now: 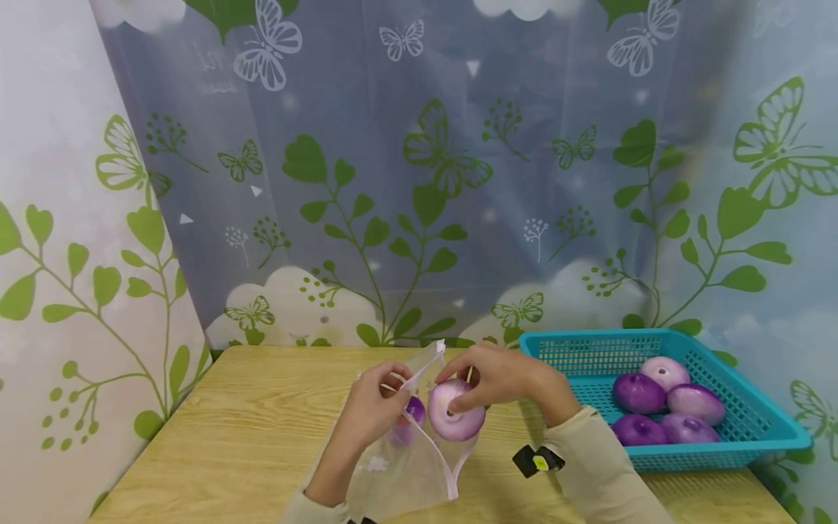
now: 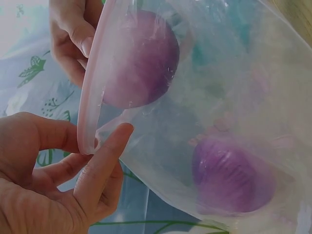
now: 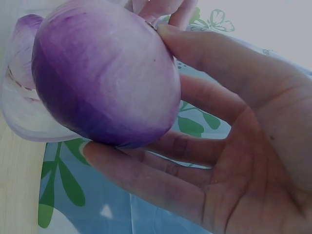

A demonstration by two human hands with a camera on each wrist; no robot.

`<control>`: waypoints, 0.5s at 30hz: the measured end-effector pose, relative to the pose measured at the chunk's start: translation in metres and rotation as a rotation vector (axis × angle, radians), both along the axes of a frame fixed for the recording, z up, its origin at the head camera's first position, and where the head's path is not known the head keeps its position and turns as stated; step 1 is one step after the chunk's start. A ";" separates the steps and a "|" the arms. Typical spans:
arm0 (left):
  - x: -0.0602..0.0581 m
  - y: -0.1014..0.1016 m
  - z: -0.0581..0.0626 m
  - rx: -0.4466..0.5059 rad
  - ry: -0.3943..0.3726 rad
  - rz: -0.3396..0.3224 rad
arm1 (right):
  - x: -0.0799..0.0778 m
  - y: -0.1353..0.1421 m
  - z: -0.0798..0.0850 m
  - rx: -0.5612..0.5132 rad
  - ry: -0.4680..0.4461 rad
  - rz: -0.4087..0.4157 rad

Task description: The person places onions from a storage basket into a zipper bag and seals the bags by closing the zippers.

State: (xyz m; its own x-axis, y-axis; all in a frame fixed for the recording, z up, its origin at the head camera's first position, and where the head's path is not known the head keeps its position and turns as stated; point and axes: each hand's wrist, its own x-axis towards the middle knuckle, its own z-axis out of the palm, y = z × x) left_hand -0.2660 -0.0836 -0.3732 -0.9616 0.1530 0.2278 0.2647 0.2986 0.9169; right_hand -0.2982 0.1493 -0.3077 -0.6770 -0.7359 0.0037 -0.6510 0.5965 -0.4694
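Observation:
My left hand [image 1: 376, 404] pinches the pink-edged rim of a clear zip bag [image 1: 399, 480], whose mouth stands apart. In the left wrist view, the thumb and fingers of that hand hold the rim's corner. One purple onion [image 2: 231, 175] lies inside the bag. My right hand [image 1: 504, 375] grips a second onion [image 1: 457, 411], thumb on one end and fingers round its side, at the bag's mouth. The right wrist view shows this onion [image 3: 107, 73] up close, purple fading to pale. Seen through the film in the left wrist view, it partly overlaps the bag.
A blue-green plastic basket [image 1: 740, 451] stands to the right on the wooden table [image 1: 249, 415], with several purple onions [image 1: 638, 393] in it. Behind the table hangs a curtain [image 1: 366, 218] printed with leaves and butterflies. A black strap with a yellow piece [image 1: 540, 461] sits at the right sleeve.

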 end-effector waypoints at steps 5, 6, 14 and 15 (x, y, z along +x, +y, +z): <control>-0.001 0.000 0.000 0.004 0.000 0.007 | 0.001 -0.003 -0.001 0.010 -0.001 -0.015; -0.001 0.000 0.000 0.005 0.001 0.010 | 0.001 -0.004 -0.001 0.014 -0.001 -0.020; 0.001 0.000 0.001 0.008 0.020 0.037 | 0.000 -0.010 -0.007 0.052 0.044 -0.016; 0.001 0.000 0.001 0.013 0.023 0.041 | 0.000 -0.010 -0.007 0.054 0.042 -0.014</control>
